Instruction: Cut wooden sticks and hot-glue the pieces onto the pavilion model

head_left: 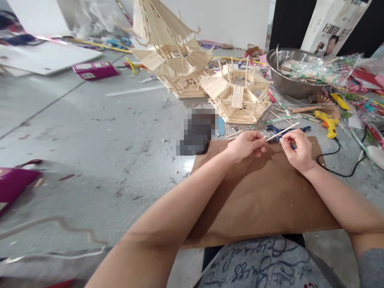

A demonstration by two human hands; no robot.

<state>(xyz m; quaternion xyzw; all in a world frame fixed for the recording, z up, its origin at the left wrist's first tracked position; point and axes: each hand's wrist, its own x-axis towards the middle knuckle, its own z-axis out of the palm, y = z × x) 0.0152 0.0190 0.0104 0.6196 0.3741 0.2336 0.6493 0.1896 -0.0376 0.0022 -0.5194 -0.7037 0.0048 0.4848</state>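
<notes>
Above the far part of a brown board, my left hand pinches one end of a thin pale wooden stick. The stick slants up to the right. Close to its right is my right hand, its thumb and fingertips pressed together; whatever they hold is too small to make out. Blue-handled pliers lie just behind the hands, partly hidden. Beyond them stands a low stick structure with upright posts and slatted panels.
A taller stick tower stands behind left. At the right are a metal bowl of wrapped sticks and a yellow glue gun with a black cord. A blurred-out dark phone touches the board's left corner.
</notes>
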